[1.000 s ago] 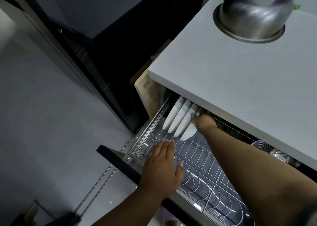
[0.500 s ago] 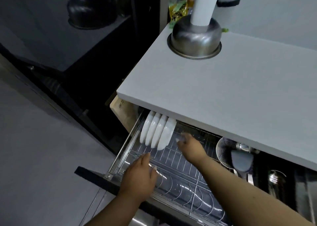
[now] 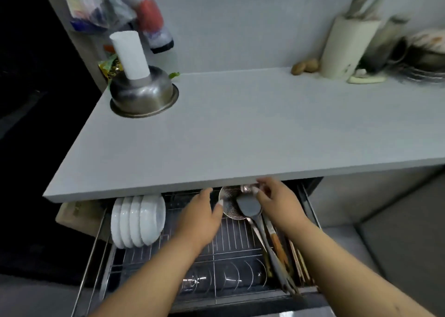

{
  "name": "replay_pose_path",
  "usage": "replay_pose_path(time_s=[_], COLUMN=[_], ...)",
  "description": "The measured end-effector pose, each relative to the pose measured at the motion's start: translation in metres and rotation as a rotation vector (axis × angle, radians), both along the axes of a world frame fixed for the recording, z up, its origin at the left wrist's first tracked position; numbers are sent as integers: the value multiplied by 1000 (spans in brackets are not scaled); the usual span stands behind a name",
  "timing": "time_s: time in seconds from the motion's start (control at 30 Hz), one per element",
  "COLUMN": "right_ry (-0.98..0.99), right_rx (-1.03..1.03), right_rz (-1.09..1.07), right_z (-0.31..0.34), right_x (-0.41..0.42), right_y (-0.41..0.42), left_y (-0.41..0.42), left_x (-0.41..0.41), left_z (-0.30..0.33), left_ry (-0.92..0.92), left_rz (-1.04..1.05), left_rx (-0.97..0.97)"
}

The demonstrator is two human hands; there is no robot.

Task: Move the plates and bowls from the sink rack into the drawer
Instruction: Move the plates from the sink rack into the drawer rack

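The drawer (image 3: 101, 263) stands pulled out under the grey counter, with a wire rack inside. Several white plates (image 3: 138, 220) stand on edge in its back left corner. My left hand (image 3: 199, 218) hovers over the middle of the rack, fingers relaxed, holding nothing. My right hand (image 3: 277, 201) is higher, near the counter's front edge, fingers loosely bent above the utensils and empty. At the far right, dishes in the sink rack (image 3: 423, 54) look blurred.
A wire skimmer (image 3: 230, 202), a grey spatula (image 3: 249, 206) and several long utensils lie in the drawer's right part. On the counter (image 3: 240, 129) stand an upturned steel bowl (image 3: 143, 92) with a white roll on it, two potatoes (image 3: 305, 66) and a white utensil holder (image 3: 344, 49).
My right hand has let go of the last plate and drawn back to the right, over the utensils. My left hand has risen off the rack. The view has swung up and right.
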State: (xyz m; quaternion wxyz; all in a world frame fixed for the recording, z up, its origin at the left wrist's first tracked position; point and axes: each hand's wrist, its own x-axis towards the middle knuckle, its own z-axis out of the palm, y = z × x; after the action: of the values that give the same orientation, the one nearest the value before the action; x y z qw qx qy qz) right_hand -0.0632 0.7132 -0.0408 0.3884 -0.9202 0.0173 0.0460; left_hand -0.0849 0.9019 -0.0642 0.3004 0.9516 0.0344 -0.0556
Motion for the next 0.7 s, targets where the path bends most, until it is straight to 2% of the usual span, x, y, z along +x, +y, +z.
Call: replay_pose_path(time_s=[0.23, 0.7], right_ry=[-77, -64], right_rx=[32, 27], right_rz=[-251, -648], right_z=[27, 31], right_x=[-37, -143], right_y=[-136, -409], left_y=[-134, -443], left_x=[12, -10], left_z=[30, 37], left_ry=[-88, -72], left_rz=[-251, -653], left_rx=[-8, -14])
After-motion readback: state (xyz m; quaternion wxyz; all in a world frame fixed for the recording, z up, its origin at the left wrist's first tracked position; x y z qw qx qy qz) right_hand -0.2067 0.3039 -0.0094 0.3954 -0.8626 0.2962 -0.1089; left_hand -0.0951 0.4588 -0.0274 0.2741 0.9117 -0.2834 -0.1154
